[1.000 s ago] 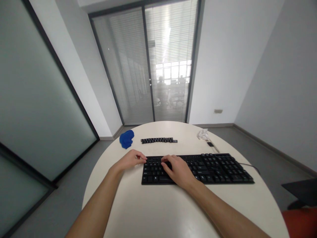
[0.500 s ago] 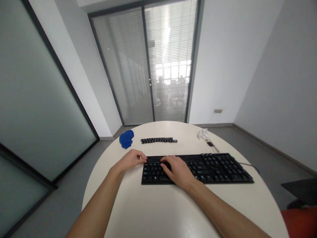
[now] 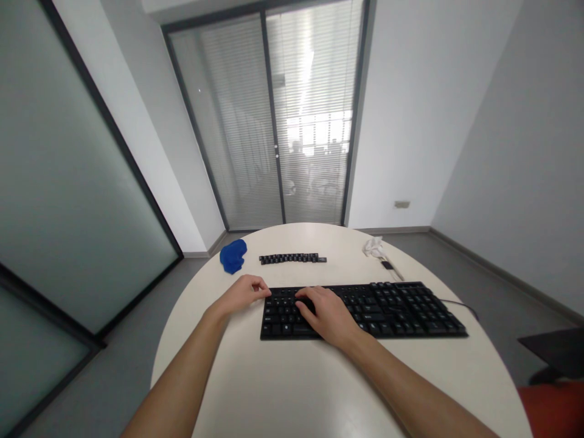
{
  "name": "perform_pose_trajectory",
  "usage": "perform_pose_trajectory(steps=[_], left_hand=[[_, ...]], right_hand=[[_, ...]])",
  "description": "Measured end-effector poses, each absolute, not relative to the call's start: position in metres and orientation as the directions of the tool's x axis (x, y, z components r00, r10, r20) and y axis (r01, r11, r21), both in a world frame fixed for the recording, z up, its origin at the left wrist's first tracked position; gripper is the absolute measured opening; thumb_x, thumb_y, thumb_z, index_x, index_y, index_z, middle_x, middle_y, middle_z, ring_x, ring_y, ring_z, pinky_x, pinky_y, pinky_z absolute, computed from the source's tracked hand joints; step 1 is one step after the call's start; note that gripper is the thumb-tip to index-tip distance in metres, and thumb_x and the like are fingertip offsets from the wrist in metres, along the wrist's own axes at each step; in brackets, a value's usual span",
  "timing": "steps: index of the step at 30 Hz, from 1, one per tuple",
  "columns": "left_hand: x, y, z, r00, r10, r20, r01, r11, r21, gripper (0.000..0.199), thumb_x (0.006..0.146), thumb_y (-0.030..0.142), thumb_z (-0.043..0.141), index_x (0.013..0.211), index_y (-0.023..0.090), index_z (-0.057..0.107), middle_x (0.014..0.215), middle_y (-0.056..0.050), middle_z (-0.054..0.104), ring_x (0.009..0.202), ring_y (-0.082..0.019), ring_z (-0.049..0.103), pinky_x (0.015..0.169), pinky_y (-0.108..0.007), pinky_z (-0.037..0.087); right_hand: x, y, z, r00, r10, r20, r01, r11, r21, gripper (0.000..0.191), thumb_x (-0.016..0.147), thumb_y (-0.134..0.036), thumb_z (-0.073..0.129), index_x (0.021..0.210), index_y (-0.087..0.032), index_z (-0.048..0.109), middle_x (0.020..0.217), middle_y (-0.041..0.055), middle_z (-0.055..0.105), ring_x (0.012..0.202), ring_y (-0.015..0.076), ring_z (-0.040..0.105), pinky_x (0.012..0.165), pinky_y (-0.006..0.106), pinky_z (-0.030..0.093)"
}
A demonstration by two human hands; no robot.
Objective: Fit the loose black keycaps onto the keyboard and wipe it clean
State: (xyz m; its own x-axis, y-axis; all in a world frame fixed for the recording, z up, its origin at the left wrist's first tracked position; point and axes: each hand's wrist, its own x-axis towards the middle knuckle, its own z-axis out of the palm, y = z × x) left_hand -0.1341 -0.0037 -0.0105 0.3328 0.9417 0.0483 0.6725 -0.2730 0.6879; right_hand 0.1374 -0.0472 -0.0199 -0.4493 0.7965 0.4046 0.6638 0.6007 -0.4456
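Resting at the keyboard's upper left corner, the left hand (image 3: 246, 293) has its thumb and fingertips brought close together; whether anything small is pinched between them cannot be told. The right hand (image 3: 326, 310) lies over the left half of the black keyboard (image 3: 392, 310), fingers curled and thumb a little apart from them, and whether it holds something is also hidden. The keyboard lies flat on the round, pale desk (image 3: 274, 389), its cable (image 3: 460, 304) leaving from the far right side. Beyond the keyboard, loose black keycaps (image 3: 292, 258) lie side by side in two close rows. A blue cloth (image 3: 233, 256) lies to their left, near the desk's edge. To their right are a crumpled white cloth (image 3: 374, 246) and, beside it, a thin pale stick (image 3: 395, 269).
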Motion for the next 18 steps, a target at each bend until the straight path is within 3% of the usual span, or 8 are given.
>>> perform_pose_trajectory(steps=[3,7,13,18], left_hand=[[-0.134,-0.001,-0.015,0.273,0.96,0.06,0.672,-0.235,0.702,0.034,0.075,0.047,0.073,0.089,0.016,0.074,0.091,-0.007,0.072,0.084,-0.023,0.062,0.075,-0.031,0.045],[-0.134,0.002,-0.021,0.225,0.973,0.049,0.652,-0.188,0.735,0.043,0.072,0.042,0.074,0.106,0.016,0.07,0.116,-0.012,0.069,0.104,-0.027,0.061,0.09,-0.037,0.046],[-0.132,0.003,-0.024,0.293,0.956,0.0,0.589,-0.18,0.788,0.042,0.077,0.037,0.07,0.111,0.013,0.068,0.115,-0.013,0.07,0.106,-0.027,0.063,0.091,-0.037,0.049],[-0.13,0.004,-0.021,0.303,0.953,-0.009,0.624,-0.191,0.758,0.04,0.077,0.036,0.068,0.11,0.012,0.07,0.111,-0.013,0.071,0.103,-0.027,0.064,0.09,-0.037,0.049]], right_hand=[[0.138,-0.047,-0.02,-0.454,0.792,0.408,0.663,0.607,-0.439,0.019,0.098,-0.031,0.054,0.109,-0.022,0.066,0.106,0.005,0.071,0.1,0.0208,0.064,0.093,0.035,0.046],[0.138,-0.051,-0.017,-0.559,0.714,0.421,0.61,0.698,-0.374,0.025,0.098,-0.031,0.054,0.117,-0.022,0.066,0.114,0.0056,0.072,0.107,0.022,0.062,0.096,0.038,0.044],[0.136,-0.058,-0.013,-0.746,0.559,0.362,0.496,0.829,-0.258,0.047,0.094,-0.042,0.059,0.138,-0.026,0.058,0.142,0.0064,0.059,0.127,0.0262,0.052,0.108,0.044,0.037],[0.137,-0.057,-0.017,-0.778,0.535,0.33,0.481,0.845,-0.235,0.05,0.095,-0.044,0.057,0.141,-0.027,0.056,0.147,0.0049,0.054,0.134,0.0277,0.046,0.11,0.047,0.036]])
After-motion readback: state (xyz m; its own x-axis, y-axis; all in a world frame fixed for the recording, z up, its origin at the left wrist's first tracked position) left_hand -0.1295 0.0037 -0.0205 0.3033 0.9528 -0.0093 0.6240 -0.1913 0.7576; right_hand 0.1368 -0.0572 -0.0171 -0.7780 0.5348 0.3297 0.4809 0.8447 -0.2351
